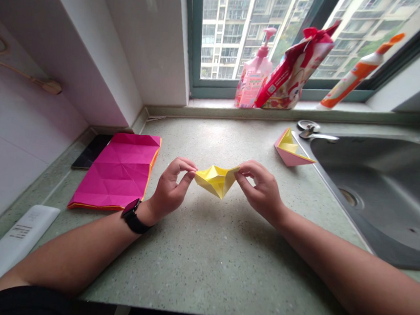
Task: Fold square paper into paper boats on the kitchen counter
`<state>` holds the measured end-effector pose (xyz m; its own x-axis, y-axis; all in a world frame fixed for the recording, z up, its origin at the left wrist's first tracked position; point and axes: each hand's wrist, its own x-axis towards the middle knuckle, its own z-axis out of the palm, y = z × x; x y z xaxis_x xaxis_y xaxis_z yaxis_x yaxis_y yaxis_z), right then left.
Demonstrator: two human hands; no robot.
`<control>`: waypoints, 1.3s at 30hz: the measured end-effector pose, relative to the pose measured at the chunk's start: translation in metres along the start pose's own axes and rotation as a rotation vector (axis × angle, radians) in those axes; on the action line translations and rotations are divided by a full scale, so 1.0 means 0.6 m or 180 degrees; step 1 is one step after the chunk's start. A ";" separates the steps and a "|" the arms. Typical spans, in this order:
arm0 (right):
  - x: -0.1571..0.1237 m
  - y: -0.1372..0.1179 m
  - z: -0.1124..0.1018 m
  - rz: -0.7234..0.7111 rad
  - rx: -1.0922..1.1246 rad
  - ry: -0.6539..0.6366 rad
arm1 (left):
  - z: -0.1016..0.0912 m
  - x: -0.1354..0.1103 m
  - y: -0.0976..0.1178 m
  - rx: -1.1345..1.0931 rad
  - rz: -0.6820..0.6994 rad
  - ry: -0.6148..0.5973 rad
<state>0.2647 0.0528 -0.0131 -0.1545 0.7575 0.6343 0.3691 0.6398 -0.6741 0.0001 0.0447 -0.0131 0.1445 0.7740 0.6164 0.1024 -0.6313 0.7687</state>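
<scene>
Between my hands, above the green speckled counter (209, 255), hangs a yellow folded paper boat (213, 181) with a raised peak in its middle. My left hand (172, 186), with a black watch on the wrist, pinches its left tip between thumb and fingers. The right tip is pinched the same way by my right hand (260, 189). Near the sink stands another paper boat (293, 150), pink outside and yellow inside. Left of my left hand lies a stack of creased magenta paper (118, 171) with yellow-orange showing along its edges.
A steel sink (340, 176) with a faucet (317, 136) is at the right. On the windowsill stand a pink pump bottle (254, 75), a red bag (294, 72) and an orange-and-white bottle (357, 75). A dark flat object (92, 152) and a white device (13, 245) lie at left.
</scene>
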 end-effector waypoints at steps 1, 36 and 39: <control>-0.001 0.006 0.001 0.0125 0.0066 0.0061 | 0.000 0.000 0.001 0.0020 0.0004 0.0006; -0.014 -0.018 0.016 0.0155 0.0643 0.0334 | 0.011 -0.016 0.023 0.2102 0.1088 -0.1092; -0.017 -0.034 0.016 0.0044 0.0753 0.0195 | 0.020 -0.019 0.026 0.2232 0.0941 -0.1158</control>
<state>0.2498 0.0333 -0.0094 -0.0924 0.7616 0.6414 0.1448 0.6476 -0.7481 0.0117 0.0256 -0.0103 0.5573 0.5844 0.5899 0.5806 -0.7821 0.2263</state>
